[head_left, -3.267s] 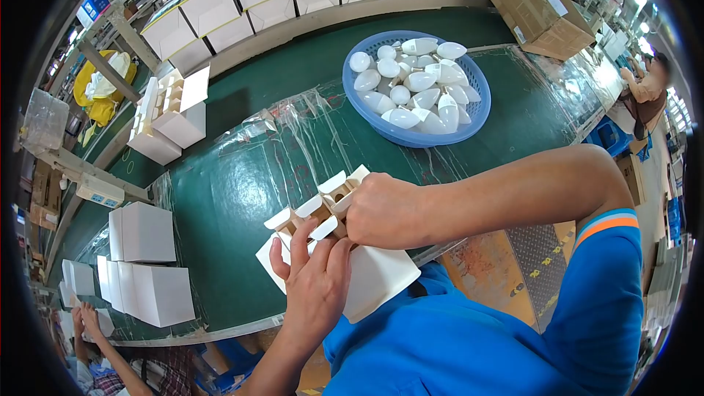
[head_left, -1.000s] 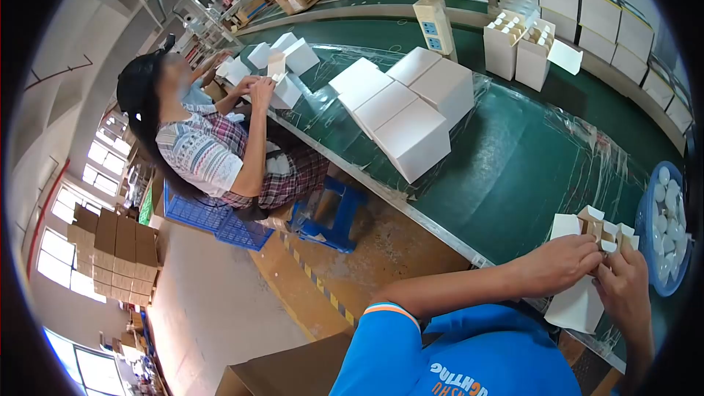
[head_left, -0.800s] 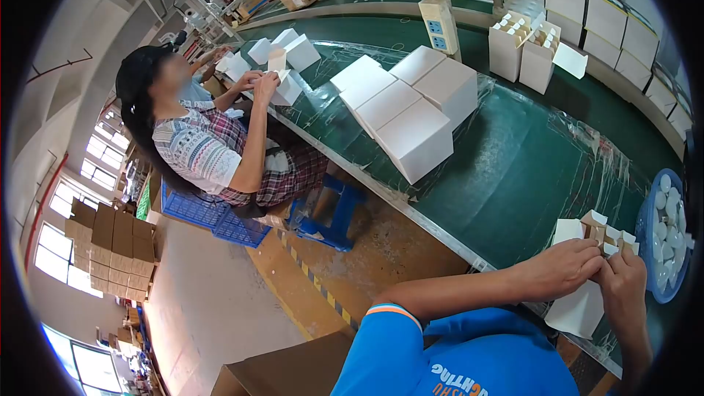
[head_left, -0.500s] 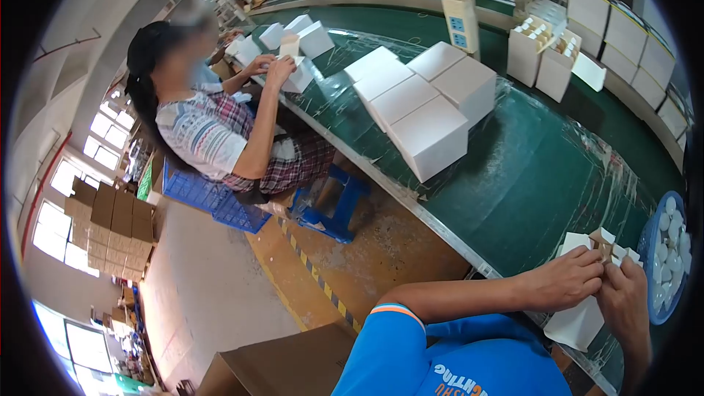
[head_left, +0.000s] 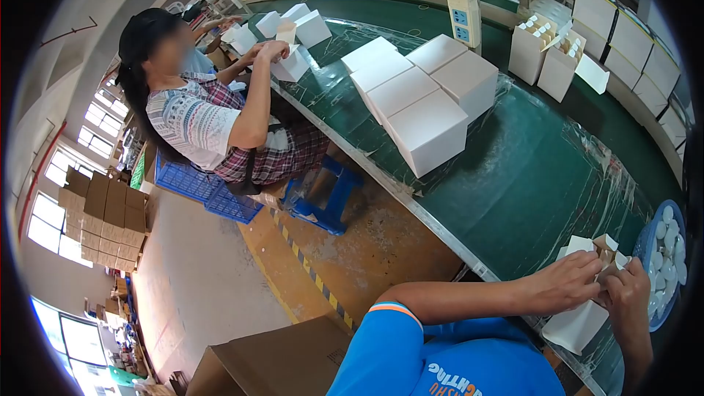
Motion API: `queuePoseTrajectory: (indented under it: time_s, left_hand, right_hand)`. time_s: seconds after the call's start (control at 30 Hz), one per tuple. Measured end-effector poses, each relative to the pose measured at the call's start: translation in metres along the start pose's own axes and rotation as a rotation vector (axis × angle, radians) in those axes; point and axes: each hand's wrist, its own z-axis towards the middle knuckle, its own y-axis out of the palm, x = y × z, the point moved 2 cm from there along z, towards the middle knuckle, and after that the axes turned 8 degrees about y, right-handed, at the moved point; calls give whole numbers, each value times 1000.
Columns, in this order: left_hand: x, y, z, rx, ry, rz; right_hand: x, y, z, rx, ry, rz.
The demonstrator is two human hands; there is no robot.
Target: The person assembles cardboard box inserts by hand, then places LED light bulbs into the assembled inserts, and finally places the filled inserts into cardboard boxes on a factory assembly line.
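At the lower right, an open white box (head_left: 577, 327) with brown cardboard inside stands at the edge of the green table. Both hands meet over its top. My left hand (head_left: 568, 284) has its fingers bent and closed at the cardboard. My right hand (head_left: 625, 291) is beside it, its fingers closed on the same cardboard dividers (head_left: 606, 256). The exact fingertip contact is partly hidden. A blue basket (head_left: 644, 240) of white bulbs (head_left: 664, 249) sits just right of the box.
Closed white boxes (head_left: 427, 133) are grouped mid-table (head_left: 506, 198). Open boxes of bulbs (head_left: 529, 50) stand on the far side by a socket post (head_left: 464, 16). A co-worker (head_left: 205, 114) handles a box at the left. A brown carton (head_left: 279, 359) is below.
The view has shifted slightly. My hands remain at the box top, with small finger movements. The co-worker has leaned a little to the left.
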Motion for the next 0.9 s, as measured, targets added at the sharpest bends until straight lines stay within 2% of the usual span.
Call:
queuePoseTrajectory:
  time_s: [0.13,0.2,0.53,0.63,0.7,0.9]
  left_hand:
    - [2,-3,1,-65,-4,12]
    - [3,-4,5,-91,-49,-8]
    - [4,-1,3,-78,-32,24]
    - [4,-4,4,-101,-30,18]
    - [4,-4,4,-76,-29,31]
    - [3,-3,2,-123,-61,25]
  right_hand:
    - [-14,0,7,32,32,-47]
    - [-12,-2,13,-104,-2,-50]
    - [-1,18,7,-97,-26,-92]
    - [-1,17,7,5,-90,-38]
    - [2,17,4,-96,-142,-51]
    - [-1,9,3,-114,-136,-123]
